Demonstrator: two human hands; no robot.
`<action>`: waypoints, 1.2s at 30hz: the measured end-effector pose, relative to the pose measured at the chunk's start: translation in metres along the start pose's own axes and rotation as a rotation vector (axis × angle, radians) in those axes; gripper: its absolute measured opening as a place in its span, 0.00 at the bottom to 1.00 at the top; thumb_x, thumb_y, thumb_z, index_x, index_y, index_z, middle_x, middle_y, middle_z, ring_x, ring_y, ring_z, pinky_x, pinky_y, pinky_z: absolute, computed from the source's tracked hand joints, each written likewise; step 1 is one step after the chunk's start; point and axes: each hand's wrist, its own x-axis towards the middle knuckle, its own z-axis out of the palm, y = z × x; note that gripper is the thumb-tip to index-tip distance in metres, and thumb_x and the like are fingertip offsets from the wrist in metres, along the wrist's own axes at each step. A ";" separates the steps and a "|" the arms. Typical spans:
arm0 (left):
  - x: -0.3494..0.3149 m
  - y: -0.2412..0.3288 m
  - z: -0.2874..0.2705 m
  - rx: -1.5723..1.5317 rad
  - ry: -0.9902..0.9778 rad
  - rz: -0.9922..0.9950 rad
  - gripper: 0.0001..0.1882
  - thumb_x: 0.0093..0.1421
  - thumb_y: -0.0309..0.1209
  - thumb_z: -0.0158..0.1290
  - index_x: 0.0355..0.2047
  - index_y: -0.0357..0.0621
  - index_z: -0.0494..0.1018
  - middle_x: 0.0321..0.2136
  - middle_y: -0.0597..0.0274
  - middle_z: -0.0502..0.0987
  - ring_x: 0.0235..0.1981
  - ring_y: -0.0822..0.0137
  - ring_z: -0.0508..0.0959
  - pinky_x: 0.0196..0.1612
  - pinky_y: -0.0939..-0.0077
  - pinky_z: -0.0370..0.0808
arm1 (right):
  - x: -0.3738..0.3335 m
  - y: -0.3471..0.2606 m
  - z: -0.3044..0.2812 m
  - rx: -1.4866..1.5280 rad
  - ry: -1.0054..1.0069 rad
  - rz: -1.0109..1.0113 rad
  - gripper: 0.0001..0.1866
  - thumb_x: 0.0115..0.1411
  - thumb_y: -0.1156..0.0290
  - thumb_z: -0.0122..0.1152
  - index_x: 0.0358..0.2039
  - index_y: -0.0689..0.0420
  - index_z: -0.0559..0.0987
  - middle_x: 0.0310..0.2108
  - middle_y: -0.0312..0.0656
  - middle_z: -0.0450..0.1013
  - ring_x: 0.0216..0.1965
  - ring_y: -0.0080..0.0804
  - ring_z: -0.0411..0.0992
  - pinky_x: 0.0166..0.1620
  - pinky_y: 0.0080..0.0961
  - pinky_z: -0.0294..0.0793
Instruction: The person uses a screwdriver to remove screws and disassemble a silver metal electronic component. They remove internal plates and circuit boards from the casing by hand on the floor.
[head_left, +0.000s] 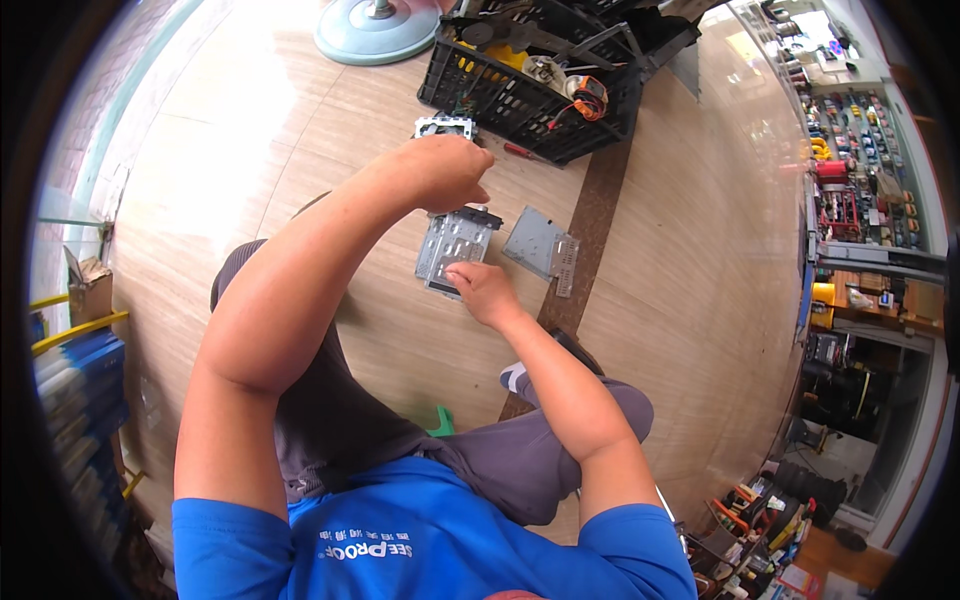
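A silver perforated metal casing (452,245) with a black strip along its far end rests on the tiled floor in front of me. My right hand (487,293) grips its near right corner, thumb on the top face. Just beyond the casing, my left hand (440,170) is curled above its far end. Whatever that hand may hold is hidden by the hand itself. To the right lies a flat grey metal plate (532,240) with a slotted bracket (565,266) at its edge. A white-framed part (443,127) shows partly behind my left hand.
Beyond my hands stands a black plastic crate (530,110) full of parts and wires. A red-handled tool (519,151) lies beside it. A round pale-blue base (378,28) is at the far left. Crowded shelves (855,170) line the right side. Something green (441,421) shows beneath me.
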 end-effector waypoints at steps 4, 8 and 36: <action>0.002 -0.001 0.002 -0.001 0.002 0.003 0.22 0.60 0.40 0.59 0.50 0.40 0.75 0.41 0.46 0.80 0.46 0.48 0.79 0.49 0.55 0.75 | 0.000 -0.001 0.000 0.044 0.008 0.065 0.11 0.60 0.65 0.64 0.38 0.58 0.82 0.36 0.50 0.80 0.38 0.46 0.79 0.41 0.34 0.77; 0.003 -0.001 0.003 -0.008 0.004 0.008 0.21 0.60 0.40 0.59 0.47 0.39 0.75 0.40 0.45 0.80 0.46 0.48 0.79 0.49 0.55 0.75 | 0.001 -0.002 -0.002 0.056 0.011 0.221 0.13 0.60 0.61 0.65 0.37 0.59 0.81 0.31 0.52 0.79 0.35 0.51 0.78 0.39 0.38 0.77; 0.002 0.004 0.002 -0.013 -0.022 -0.002 0.19 0.59 0.39 0.60 0.45 0.39 0.76 0.40 0.46 0.80 0.47 0.48 0.79 0.50 0.56 0.75 | 0.000 0.000 0.001 0.001 0.022 0.079 0.11 0.61 0.63 0.62 0.38 0.57 0.81 0.32 0.50 0.79 0.36 0.49 0.77 0.40 0.40 0.76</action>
